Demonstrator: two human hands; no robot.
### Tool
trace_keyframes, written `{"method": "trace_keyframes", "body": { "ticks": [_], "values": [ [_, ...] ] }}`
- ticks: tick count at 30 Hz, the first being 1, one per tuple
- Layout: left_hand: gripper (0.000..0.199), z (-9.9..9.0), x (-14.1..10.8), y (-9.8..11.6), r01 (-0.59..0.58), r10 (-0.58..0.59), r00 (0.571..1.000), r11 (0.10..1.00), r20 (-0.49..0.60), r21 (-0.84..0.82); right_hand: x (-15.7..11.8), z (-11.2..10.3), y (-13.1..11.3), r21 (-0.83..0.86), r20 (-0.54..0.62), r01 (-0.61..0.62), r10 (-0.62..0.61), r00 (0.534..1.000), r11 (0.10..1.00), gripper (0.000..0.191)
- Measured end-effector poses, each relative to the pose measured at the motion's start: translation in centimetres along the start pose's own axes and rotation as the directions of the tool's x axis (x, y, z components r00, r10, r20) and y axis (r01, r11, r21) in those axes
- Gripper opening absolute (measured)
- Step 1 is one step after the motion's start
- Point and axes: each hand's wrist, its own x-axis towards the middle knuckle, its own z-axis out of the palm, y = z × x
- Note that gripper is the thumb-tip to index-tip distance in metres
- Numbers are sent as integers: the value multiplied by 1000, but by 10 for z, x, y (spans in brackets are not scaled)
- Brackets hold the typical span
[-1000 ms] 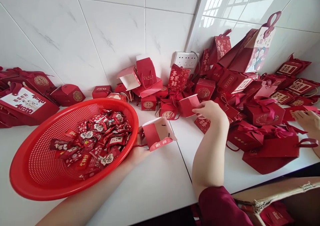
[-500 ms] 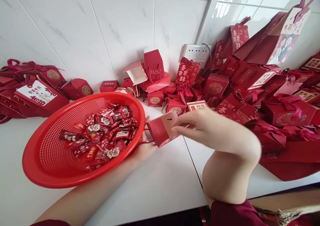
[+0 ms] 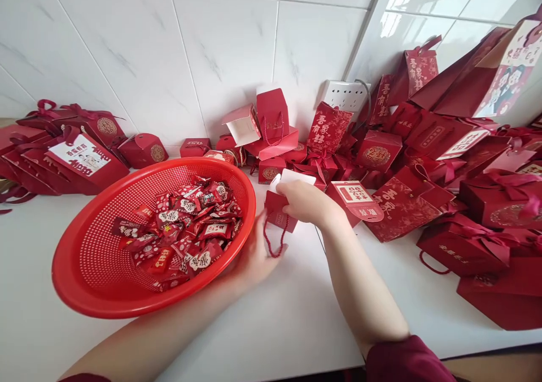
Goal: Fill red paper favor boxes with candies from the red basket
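A small red gift box (image 3: 278, 217) with a twisted rope handle stands tilted in front of me, its pale flap (image 3: 300, 177) raised at the top. My left hand (image 3: 259, 253) steadies the box from the left and below, some fingers hidden behind the box and basket. From the right, my right hand (image 3: 304, 200) grips the box's upper edge beside the flap, its fingers partly out of sight. Just left of both hands, a red plastic basket (image 3: 84, 297) leans over my left forearm. Red-wrapped candies (image 3: 186, 224) lie in it.
Several red gift boxes (image 3: 271, 114) stack against the tiled wall (image 3: 228, 43). A larger pile of red boxes and bags (image 3: 410, 201) spreads along the right, and another group (image 3: 80, 156) stands at left. A power strip (image 3: 345, 95) sits near the wall on the white table (image 3: 292, 314).
The gift box has turned, so its rope handle now faces me and its pale flap shows. My right hand has moved slightly left onto its upper edge. The view has shifted left.
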Motion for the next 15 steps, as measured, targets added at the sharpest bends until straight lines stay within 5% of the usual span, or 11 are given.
{"method": "trace_keyframes", "body": {
  "ticks": [3,7,9,15],
  "values": [
    [66,-4,-14,19,-196,203,969,979,139,-62,-2,-1,4,8,14,50,-50,999,999,24],
    [47,-12,-22,25,-617,626,779,769,-4,169,-12,-2,0,58,55,135,-138,989,989,22],
    [47,-15,-21,17,-647,695,716,697,-68,308,-21,-4,-4,101,86,211,-220,972,972,24],
    [49,-21,-5,11,-703,743,666,592,71,395,-35,-12,-15,122,195,331,-350,916,936,26]
  ]
}}
